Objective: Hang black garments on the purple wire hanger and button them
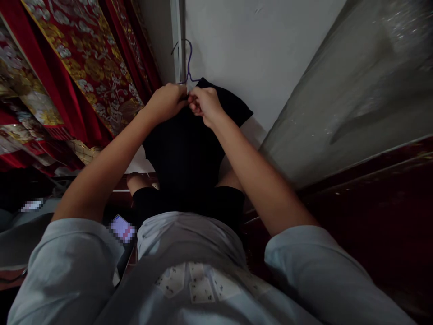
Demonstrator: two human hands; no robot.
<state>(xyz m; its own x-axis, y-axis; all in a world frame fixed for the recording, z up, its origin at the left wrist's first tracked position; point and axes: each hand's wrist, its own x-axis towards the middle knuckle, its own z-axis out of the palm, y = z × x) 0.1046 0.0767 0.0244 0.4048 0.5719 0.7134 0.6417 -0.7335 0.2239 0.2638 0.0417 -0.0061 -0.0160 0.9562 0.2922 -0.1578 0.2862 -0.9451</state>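
A black short-sleeved shirt (189,144) hangs in front of me on a purple clothes hanger (189,67), whose hook is up by a pale upright pole (179,49). At the shirt's neckline, just below the hanger, both hands meet with their fingertips close together. My left hand (171,100) is closed on the neckline from the left. From the right, my right hand (207,104) pinches at the same spot. Something small and whitish shows between the fingertips; I cannot make out what it is. The shirt's lower part merges with my dark shorts.
Red cloths embroidered in gold and silver (91,58) hang at the left. A white wall (257,45) stands behind the shirt. Plastic-wrapped grey material (358,85) leans at the right, above a dark red surface (372,216). A lit phone (122,229) is low on the left.
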